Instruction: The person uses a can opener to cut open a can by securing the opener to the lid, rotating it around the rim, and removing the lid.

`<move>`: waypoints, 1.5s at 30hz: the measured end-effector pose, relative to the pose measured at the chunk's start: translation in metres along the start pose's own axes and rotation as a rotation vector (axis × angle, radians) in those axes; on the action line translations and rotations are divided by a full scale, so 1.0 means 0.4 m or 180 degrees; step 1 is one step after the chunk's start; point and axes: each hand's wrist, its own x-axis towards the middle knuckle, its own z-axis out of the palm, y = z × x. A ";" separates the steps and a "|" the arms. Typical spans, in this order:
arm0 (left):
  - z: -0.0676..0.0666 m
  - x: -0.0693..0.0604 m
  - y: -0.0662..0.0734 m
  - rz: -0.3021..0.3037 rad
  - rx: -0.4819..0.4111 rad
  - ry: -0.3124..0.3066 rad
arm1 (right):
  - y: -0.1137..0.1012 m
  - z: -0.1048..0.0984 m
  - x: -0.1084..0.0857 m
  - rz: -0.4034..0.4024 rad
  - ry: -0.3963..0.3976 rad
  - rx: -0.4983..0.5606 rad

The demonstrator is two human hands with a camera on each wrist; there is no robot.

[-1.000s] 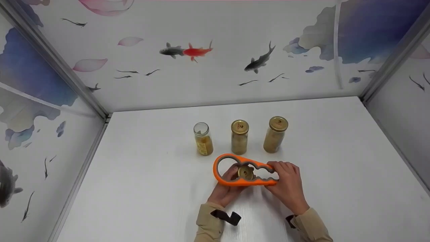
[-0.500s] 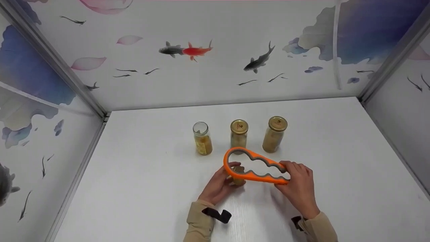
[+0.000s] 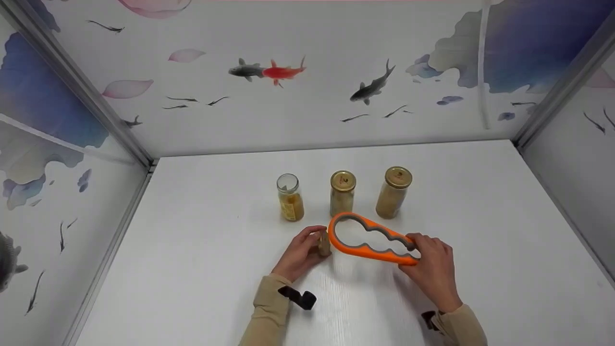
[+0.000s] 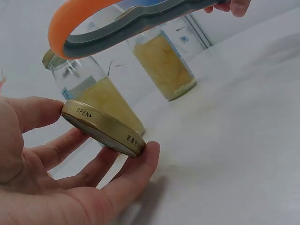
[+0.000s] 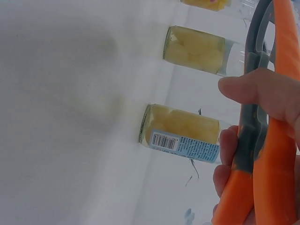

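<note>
My left hand (image 3: 301, 252) holds a gold lid (image 3: 324, 243) by its rim, tilted on edge; in the left wrist view the lid (image 4: 104, 125) shows "OPEN" on its side, between thumb and fingertips. My right hand (image 3: 432, 269) grips the handle ends of an orange opener with grey wavy inner edges (image 3: 370, 253). The opener's loop is just right of the lid, with nothing inside it. Behind stands a lidless glass jar (image 3: 291, 204) with yellow contents. Two jars with gold lids, a middle one (image 3: 342, 199) and a right one (image 3: 393, 194), stand beside it.
The white table (image 3: 202, 240) is bounded by a back wall (image 3: 317, 120) printed with fish and petals. Side walls meet it at grey metal posts, left (image 3: 115, 115) and right (image 3: 552, 96). Both wrists wear black straps over tan sleeves.
The opener has come off from around the lid and moved right with my right hand. My left hand has moved left with the lid, turning it from facing up to on edge.
</note>
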 end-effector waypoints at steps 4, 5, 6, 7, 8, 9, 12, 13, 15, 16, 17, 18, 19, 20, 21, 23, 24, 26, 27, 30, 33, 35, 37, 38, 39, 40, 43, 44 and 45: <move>-0.020 0.000 0.016 0.0010 0.0001 0.0031 | 0.004 -0.001 -0.003 0.0010 -0.0005 0.0010; -0.025 -0.001 0.022 -0.0003 0.0018 0.0061 | 0.005 -0.001 -0.004 0.0014 -0.0013 0.0013; -0.030 -0.002 0.027 -0.0013 0.0052 0.0096 | 0.005 -0.001 -0.005 0.0020 -0.0021 0.0019; -0.036 -0.003 0.034 -0.0025 0.0107 0.0133 | 0.006 -0.001 -0.005 0.0026 -0.0026 0.0024; -0.041 -0.004 0.040 -0.0039 0.0170 0.0177 | 0.006 -0.002 -0.005 0.0031 -0.0029 0.0028; -0.047 -0.005 0.047 -0.0044 0.0230 0.0214 | 0.007 -0.002 -0.006 0.0036 -0.0037 0.0032; -0.068 -0.006 0.068 -0.0064 0.0406 0.0370 | 0.011 -0.006 -0.007 0.0065 -0.0071 0.0056; -0.076 -0.007 0.075 -0.0064 0.0464 0.0414 | 0.013 -0.007 -0.007 0.0081 -0.0079 0.0063; -0.091 -0.007 0.089 -0.0059 0.0603 0.0495 | 0.017 -0.012 -0.007 0.0119 -0.0094 0.0077; -0.099 -0.008 0.095 -0.0053 0.0682 0.0532 | 0.019 -0.013 -0.007 0.0139 -0.0099 0.0080; -0.106 -0.008 0.101 -0.0042 0.0754 0.0557 | 0.022 -0.015 -0.008 0.0159 -0.0103 0.0078; -0.113 -0.009 0.107 -0.0025 0.0822 0.0568 | 0.024 -0.017 -0.008 0.0178 -0.0102 0.0074; -0.118 -0.009 0.112 -0.0014 0.0895 0.0574 | 0.026 -0.019 -0.008 0.0192 -0.0101 0.0066; -0.123 -0.010 0.117 -0.0009 0.0965 0.0583 | 0.027 -0.020 -0.008 0.0206 -0.0104 0.0060; -0.128 -0.012 0.120 -0.0002 0.1038 0.0601 | 0.029 -0.021 -0.009 0.0216 -0.0108 0.0053; -0.133 -0.013 0.126 0.0006 0.1181 0.0636 | 0.032 -0.022 -0.010 0.0226 -0.0107 0.0044; -0.133 -0.013 0.128 0.0006 0.1261 0.0662 | 0.033 -0.021 -0.010 0.0227 -0.0102 0.0045; -0.133 -0.011 0.132 0.0003 0.1451 0.0723 | 0.035 -0.020 -0.012 0.0201 -0.0079 0.0055; -0.131 -0.009 0.134 0.0010 0.1570 0.0757 | 0.036 -0.020 -0.014 0.0167 -0.0052 0.0057; -0.120 -0.003 0.138 -0.0007 0.2042 0.0835 | 0.039 -0.018 -0.018 0.0073 0.0023 0.0056; -0.105 0.001 0.141 0.0079 0.2700 0.0740 | 0.040 -0.017 -0.021 0.0046 0.0043 0.0056; -0.095 0.002 0.142 0.0227 0.3159 0.0577 | 0.039 -0.017 -0.021 0.0087 0.0014 0.0059; -0.087 0.002 0.143 0.0380 0.3562 0.0409 | 0.038 -0.017 -0.022 0.0119 -0.0014 0.0057; -0.084 0.003 0.142 0.0442 0.3740 0.0341 | 0.038 -0.018 -0.022 0.0132 -0.0026 0.0056; -0.081 0.005 0.141 0.0482 0.3903 0.0290 | 0.038 -0.018 -0.022 0.0143 -0.0034 0.0057; -0.078 0.006 0.140 0.0518 0.4066 0.0259 | 0.038 -0.018 -0.023 0.0151 -0.0043 0.0052; -0.068 0.011 0.134 0.0554 0.4593 0.0282 | 0.039 -0.018 -0.024 0.0180 -0.0075 0.0048; -0.065 0.012 0.132 0.0562 0.4771 0.0306 | 0.039 -0.018 -0.024 0.0189 -0.0083 0.0044; -0.061 0.012 0.130 0.0559 0.4931 0.0337 | 0.040 -0.019 -0.025 0.0200 -0.0092 0.0041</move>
